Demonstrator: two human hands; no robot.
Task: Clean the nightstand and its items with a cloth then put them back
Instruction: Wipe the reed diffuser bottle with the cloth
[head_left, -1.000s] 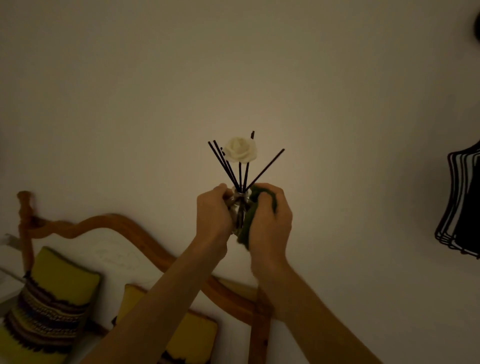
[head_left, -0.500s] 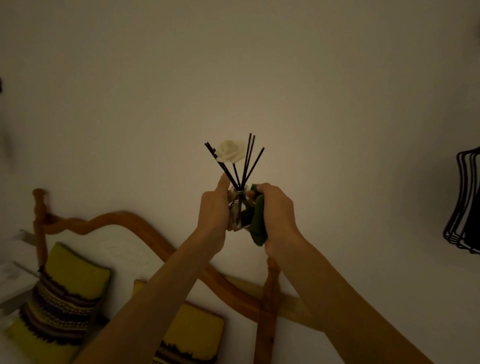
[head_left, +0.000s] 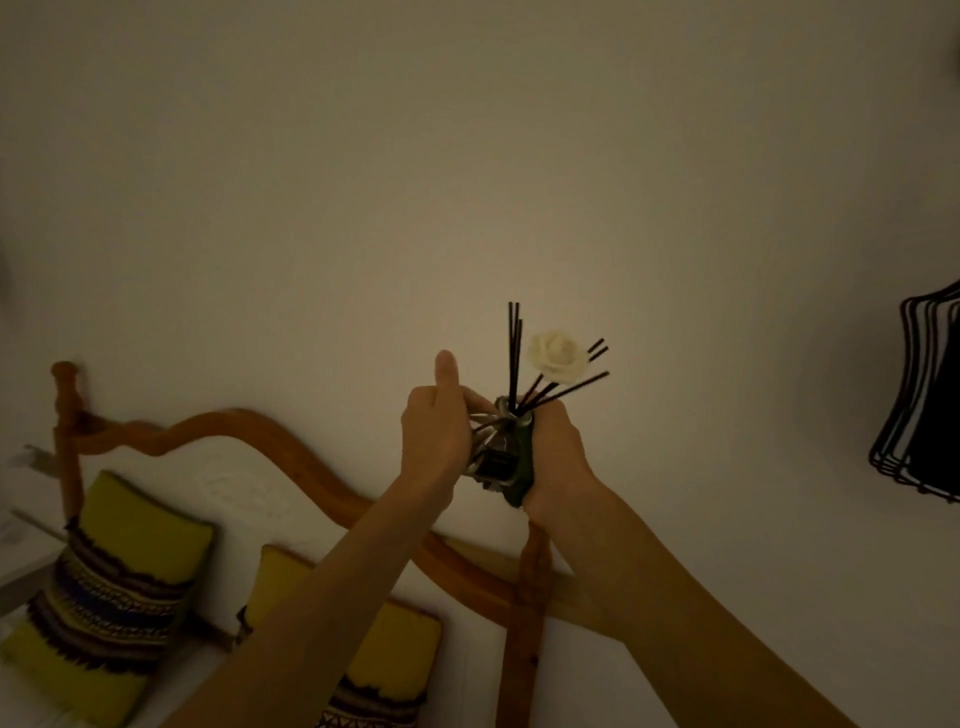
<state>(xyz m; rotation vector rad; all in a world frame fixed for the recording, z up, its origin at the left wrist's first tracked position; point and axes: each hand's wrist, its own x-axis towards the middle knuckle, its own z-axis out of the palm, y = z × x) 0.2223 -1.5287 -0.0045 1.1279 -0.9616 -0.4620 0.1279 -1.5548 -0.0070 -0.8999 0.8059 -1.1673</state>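
Glass reed diffuser (head_left: 496, 454), fragile and slippery, reeds loose: left hand (head_left: 435, 435) clasps its body; right hand (head_left: 556, 457) presses green cloth (head_left: 521, 475) against it.

Reed diffuser bottle (head_left: 496, 457): now turned, dark label facing the camera. White flower (head_left: 557, 357): shifted from left of the sticks (head_left: 513, 353) to their right. Left hand (head_left: 436, 436): thumb now raised upright. Cloth (head_left: 521, 467): now wraps the bottle's right side.
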